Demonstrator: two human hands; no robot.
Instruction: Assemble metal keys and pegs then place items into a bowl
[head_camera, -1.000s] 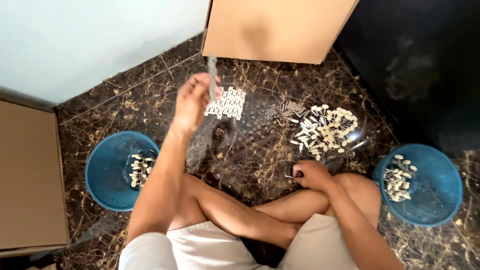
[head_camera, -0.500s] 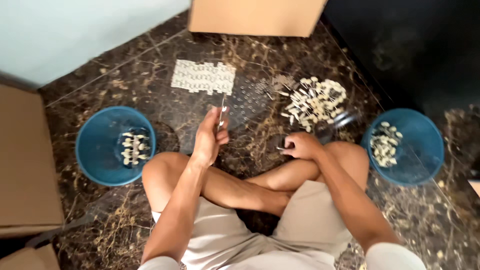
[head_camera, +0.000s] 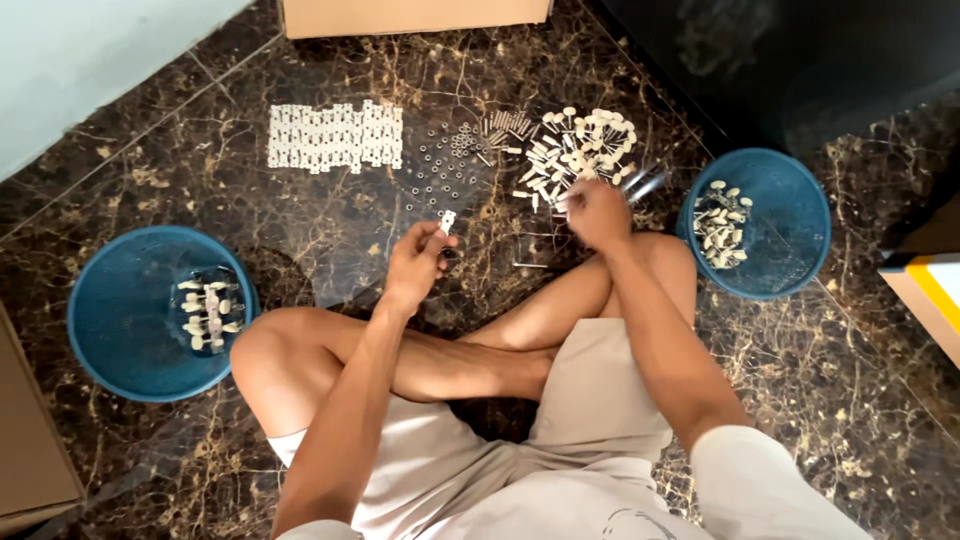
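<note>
I sit cross-legged on a dark marble floor. My left hand (head_camera: 418, 262) is closed around a small white bracket piece (head_camera: 447, 221) held upright in front of my knee. My right hand (head_camera: 597, 212) reaches forward into the near edge of a heap of white knob-shaped parts (head_camera: 585, 140), fingers curled; what it grips is blurred. A flat mat of joined white brackets (head_camera: 335, 135) lies on the floor ahead to the left. Between the mat and the heap lie several small metal washers (head_camera: 447, 165) and screws (head_camera: 507, 127).
A blue basket (head_camera: 110, 310) at my left holds several assembled white parts. A second blue basket (head_camera: 780, 205) at my right holds more. A cardboard box (head_camera: 415, 15) stands at the far edge, another at the left (head_camera: 30, 440). A yellow-edged box (head_camera: 930, 290) sits at the right.
My left hand has drawn back from the mat of brackets toward my knee with a white piece in it. My right hand has moved from my knee forward to the heap of white parts.
</note>
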